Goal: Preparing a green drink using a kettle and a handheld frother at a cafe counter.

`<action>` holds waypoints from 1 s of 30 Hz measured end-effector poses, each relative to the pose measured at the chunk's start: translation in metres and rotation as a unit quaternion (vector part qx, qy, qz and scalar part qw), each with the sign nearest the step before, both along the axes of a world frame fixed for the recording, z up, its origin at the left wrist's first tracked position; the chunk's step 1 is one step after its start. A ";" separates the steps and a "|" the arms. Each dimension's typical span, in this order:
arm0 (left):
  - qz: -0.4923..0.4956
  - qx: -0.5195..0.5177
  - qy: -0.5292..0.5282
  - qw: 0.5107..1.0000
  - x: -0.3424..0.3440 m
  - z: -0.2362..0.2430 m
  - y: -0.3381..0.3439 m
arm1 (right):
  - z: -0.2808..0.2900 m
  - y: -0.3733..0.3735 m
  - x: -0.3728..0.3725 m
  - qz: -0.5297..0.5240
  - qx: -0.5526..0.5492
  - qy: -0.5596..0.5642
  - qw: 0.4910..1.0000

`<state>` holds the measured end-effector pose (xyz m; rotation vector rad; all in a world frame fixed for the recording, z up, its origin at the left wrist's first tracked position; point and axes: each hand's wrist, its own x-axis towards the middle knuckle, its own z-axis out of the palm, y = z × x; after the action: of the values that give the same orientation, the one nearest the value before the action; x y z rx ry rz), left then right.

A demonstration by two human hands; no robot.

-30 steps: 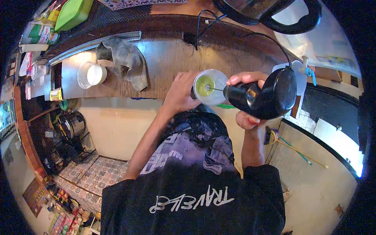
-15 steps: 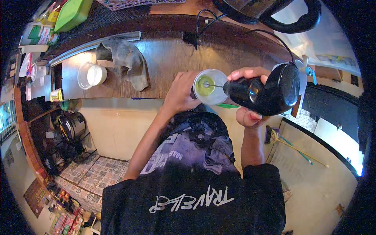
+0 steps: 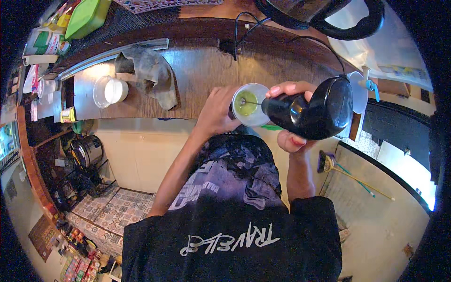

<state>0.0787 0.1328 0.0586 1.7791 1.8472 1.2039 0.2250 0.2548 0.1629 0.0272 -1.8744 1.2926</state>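
Observation:
My left hand [image 3: 218, 110] is closed around the side of a clear plastic cup [image 3: 257, 90] with green liquid [image 3: 245, 107] in its bottom. Gripped in my right hand [image 3: 297, 140] is a black handheld milk frother [image 3: 307, 110], tilted so that its thin metal shaft reaches into the cup. The whisk end sits at the green liquid. Off to the left on the wooden counter stands another clear cup [image 3: 99, 92] with something white in it. My left fingers are partly hidden behind the first cup.
A crumpled grey cloth [image 3: 152, 75] lies on the counter [image 3: 202, 66] between the cups. A black cable [image 3: 237, 35] hangs at the back. Above right is a large black-handled vessel [image 3: 361, 28]. A green container [image 3: 87, 19] and a can [image 3: 44, 43] stand far left.
My right hand and the frother have shifted slightly left, bringing the whisk end further over in the cup. My left hand and the cup have hardly moved.

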 end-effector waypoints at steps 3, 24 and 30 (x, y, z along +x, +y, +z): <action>-0.007 -0.025 -0.009 1.000 0.000 -0.002 -0.001 | 0.001 0.002 0.000 -0.010 -0.002 0.005 1.000; 0.010 -0.017 -0.016 1.000 0.002 0.004 0.000 | 0.001 -0.001 -0.003 -0.022 -0.037 0.031 0.999; 0.008 -0.011 -0.018 1.000 0.002 -0.002 0.000 | 0.009 -0.002 -0.003 -0.065 -0.027 0.008 0.997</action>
<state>0.0808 0.1330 0.0568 1.7228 1.8498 1.2088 0.2218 0.2529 0.1721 -0.1105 -1.7958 1.2488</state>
